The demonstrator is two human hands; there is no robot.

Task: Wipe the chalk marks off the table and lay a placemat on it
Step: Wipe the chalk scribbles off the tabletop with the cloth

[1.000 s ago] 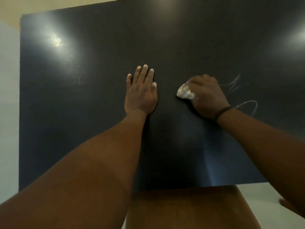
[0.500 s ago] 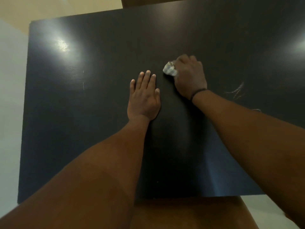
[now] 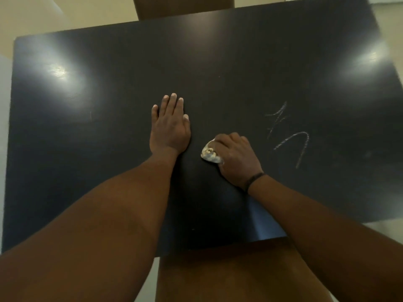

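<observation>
Fingers of your right hand (image 3: 236,159) are curled tight round a small crumpled whitish cloth wad (image 3: 210,154), pressing it down on the dark, matte, rectangular table top (image 3: 218,62); those of your left hand (image 3: 170,127) lie straight and close together, palm flat on the table just beside the wad, on the side away from the marks. Take the thin white chalk marks (image 3: 287,132) as your landmark: a zigzag scribble with a hooked line on its near side, both looking untouched. Your cloth sits near them, but not on them. You are, by the look of it, mid-wipe, with the first part of the task unfinished. Your next move calls for sliding the wad across onto the scribble and rubbing with firm pressure, covering both strokes, while your flat hand steadies you. No placemat shows anywhere in view, so you will need to fetch it once the marks are gone. Beyond the marks, at the far table edge, stands a brown wooden chair back (image 3: 183,7).
</observation>
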